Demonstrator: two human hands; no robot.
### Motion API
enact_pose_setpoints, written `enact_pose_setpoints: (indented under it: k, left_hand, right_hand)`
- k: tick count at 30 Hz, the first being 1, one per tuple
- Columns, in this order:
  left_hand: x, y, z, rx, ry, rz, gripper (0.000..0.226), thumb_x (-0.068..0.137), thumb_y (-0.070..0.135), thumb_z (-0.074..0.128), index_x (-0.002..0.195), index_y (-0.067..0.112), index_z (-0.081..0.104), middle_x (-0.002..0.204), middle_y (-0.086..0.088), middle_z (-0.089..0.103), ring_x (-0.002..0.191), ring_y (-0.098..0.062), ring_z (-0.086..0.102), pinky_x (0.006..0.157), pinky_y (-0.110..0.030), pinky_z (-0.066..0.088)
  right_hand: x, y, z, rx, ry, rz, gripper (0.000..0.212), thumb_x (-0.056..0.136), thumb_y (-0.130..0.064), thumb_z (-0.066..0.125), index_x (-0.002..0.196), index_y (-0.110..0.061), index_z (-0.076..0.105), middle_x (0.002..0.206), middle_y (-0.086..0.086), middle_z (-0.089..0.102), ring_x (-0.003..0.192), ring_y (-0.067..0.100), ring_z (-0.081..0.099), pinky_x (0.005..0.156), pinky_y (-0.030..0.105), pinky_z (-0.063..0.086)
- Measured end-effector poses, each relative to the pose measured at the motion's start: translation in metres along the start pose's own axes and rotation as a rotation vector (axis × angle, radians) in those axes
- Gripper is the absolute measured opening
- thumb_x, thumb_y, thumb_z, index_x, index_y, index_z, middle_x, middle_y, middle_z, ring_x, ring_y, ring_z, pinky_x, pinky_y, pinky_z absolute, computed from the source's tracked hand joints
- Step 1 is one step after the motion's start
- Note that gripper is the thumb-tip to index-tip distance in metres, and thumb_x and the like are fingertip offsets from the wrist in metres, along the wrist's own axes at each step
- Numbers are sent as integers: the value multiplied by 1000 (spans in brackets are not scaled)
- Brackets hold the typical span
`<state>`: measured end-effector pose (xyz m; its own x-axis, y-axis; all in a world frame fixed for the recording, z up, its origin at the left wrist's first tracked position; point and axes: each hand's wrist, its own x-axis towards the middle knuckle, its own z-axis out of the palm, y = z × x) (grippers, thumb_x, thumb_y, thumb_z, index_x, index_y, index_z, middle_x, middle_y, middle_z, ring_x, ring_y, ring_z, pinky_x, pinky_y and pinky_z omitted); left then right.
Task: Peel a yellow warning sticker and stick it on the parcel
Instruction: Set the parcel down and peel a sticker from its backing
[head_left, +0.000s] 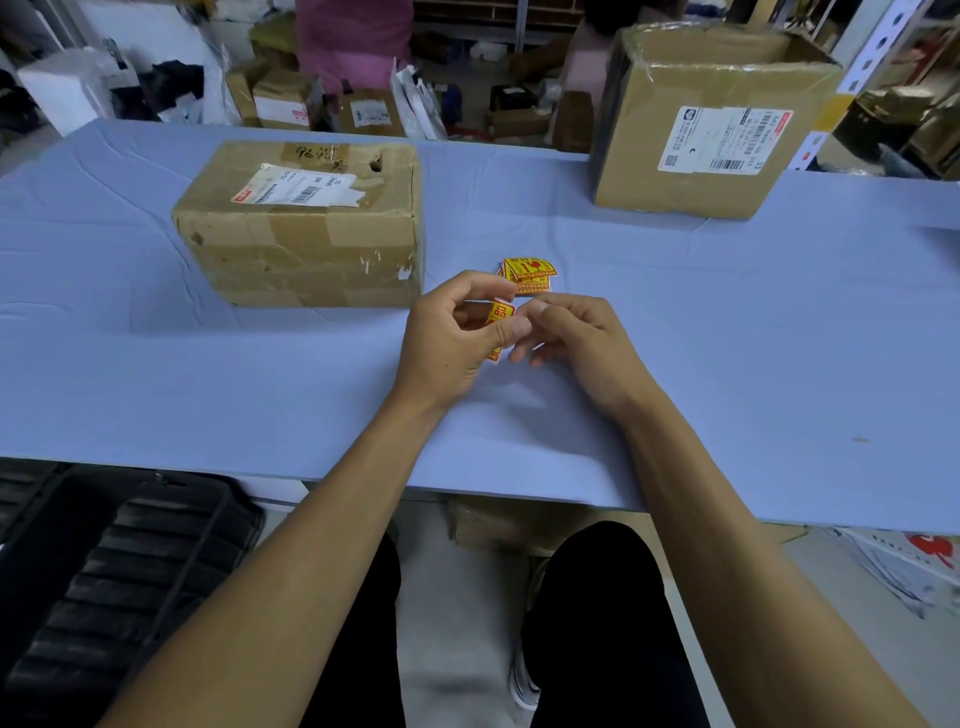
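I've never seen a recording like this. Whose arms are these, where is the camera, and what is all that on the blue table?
No machine here: a person wears the camera on the head, so the one picture looks down at their own arms. The left hand pinches a yellow warning sticker in its fingers; the right hand works at its edge. More stickers lie in a small pile just beyond. On the blue table stand a taped parcel at left and an open-topped box at far right.
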<state>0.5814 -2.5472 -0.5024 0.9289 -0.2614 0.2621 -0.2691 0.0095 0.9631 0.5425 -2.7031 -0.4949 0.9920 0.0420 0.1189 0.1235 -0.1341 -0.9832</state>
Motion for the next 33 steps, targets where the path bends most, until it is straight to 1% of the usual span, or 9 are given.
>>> enact_pose_setpoints:
  k: [5,8,10,13,15,20,25,29,33]
  left_hand:
    - [-2,4,0,-24,-28,-14,29,75,5,82,99,13,68,93,-2,71,76,-7,69,61,-16,51]
    - [-3,6,0,-38,-44,-25,34,73,3,82,101,14,66,96,-4,70,75,-6,69,56,-15,49]
    - [-3,7,0,-60,-51,-32,40,72,1,82,104,16,64,98,-5,70,73,-8,69,55,-19,51]
    - [-3,7,1,-77,-57,-40,45,72,0,82,109,16,63,100,-9,69,71,-14,69,54,-24,52]
    - [-4,7,1,-64,-59,-42,45,72,1,83,110,14,63,99,-7,69,68,-13,69,52,-24,51]
    - [-5,8,1,-50,-56,-43,41,72,3,83,107,15,64,95,-3,69,65,-12,68,50,-22,50]
    - [-5,9,0,-43,-48,-50,39,72,3,83,105,16,64,96,-3,69,65,-10,68,51,-25,53]
    - [-5,9,0,-35,-50,-46,39,73,4,83,105,15,65,97,-5,70,68,-12,68,52,-27,54]
    - [-4,8,0,-26,-54,-44,38,72,5,84,104,16,65,99,-8,70,68,-13,68,53,-27,54]
  right_hand:
    - [1,0,1,15,7,-8,26,98,-16,47,82,-8,67,67,-1,70,64,10,67,61,21,49]
    - [0,0,1,29,12,-19,29,98,-17,48,84,2,65,66,3,67,60,13,63,60,22,49]
    - [0,0,1,44,5,-34,29,100,-14,48,87,7,64,65,2,65,57,14,60,59,23,48]
    - [0,-1,1,48,5,-58,25,99,-12,48,82,-3,64,64,0,65,54,15,57,58,25,47]
    - [-1,-1,1,41,13,-72,24,99,-9,48,81,-2,63,66,5,63,53,15,55,57,24,46]
    - [-1,0,1,20,12,-83,27,102,-6,47,80,-3,62,67,7,62,53,15,54,56,24,45]
    - [-1,1,0,13,8,-78,26,103,-7,47,83,-2,62,69,9,62,55,14,54,58,24,44]
    - [0,1,0,16,0,-79,27,101,-10,48,79,-8,63,68,7,63,56,15,54,58,25,45]
    - [0,1,0,23,7,-76,27,102,-8,48,79,-6,62,66,7,62,55,15,53,58,24,45]
